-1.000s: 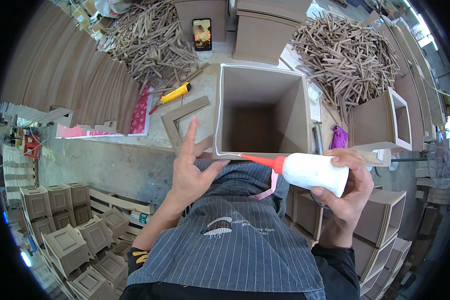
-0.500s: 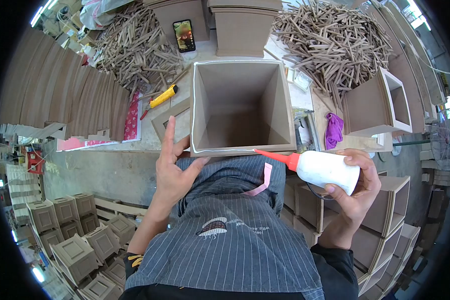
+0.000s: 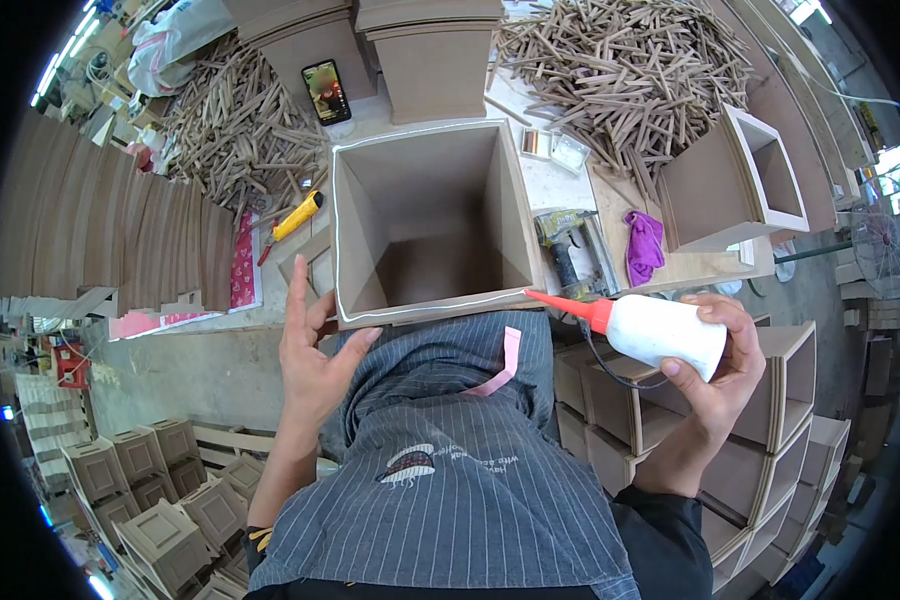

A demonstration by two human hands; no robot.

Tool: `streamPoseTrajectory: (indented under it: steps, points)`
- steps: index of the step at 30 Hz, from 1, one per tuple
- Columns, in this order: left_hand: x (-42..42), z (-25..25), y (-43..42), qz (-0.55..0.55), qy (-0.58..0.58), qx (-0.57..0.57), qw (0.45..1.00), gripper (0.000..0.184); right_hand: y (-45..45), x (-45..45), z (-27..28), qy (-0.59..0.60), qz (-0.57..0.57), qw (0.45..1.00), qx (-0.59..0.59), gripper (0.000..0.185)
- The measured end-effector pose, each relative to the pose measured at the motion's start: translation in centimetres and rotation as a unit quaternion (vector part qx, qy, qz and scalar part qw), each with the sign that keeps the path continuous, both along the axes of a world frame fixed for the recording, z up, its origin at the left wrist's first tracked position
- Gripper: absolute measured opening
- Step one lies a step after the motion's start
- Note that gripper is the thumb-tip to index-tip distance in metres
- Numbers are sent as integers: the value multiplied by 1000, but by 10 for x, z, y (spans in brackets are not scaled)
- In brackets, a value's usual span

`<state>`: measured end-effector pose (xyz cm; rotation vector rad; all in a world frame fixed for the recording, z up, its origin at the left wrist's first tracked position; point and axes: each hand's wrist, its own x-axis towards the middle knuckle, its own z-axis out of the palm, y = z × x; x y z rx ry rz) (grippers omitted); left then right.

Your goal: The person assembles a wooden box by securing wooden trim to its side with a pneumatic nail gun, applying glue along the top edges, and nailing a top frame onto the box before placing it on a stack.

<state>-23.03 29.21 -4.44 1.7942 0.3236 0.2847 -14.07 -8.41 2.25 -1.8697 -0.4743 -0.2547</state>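
Bottle [image 3: 667, 332] (right hand [image 3: 718, 365]) moved rightward along box [image 3: 430, 305].

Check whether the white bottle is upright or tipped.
Tipped: the white bottle is held sideways in the right hand, its red nozzle reaching across to the near rim of the open box.

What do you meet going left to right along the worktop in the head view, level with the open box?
Stacked boards, yellow-handled tool, open box, black-handled tool, purple cloth, white-framed box.

Evenly lit — box interior [image 3: 440, 262] shadowed — edges fisheye-curved.
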Motion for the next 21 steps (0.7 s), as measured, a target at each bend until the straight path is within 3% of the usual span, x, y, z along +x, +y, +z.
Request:
streamPoseTrajectory:
  steps: [7,13,21]
  points:
    - [1,-4,3,6,-1,26,1000,107,-17,2,-6,6,-24,1000,5,57]
    - [5,-3,3,0,-6,0,1000,108,1,41,-28,110,-57,959,256,63]
    - [4,-3,2,6,-2,-13,1000,109,59,116,-40,78,-40,968,236,50]
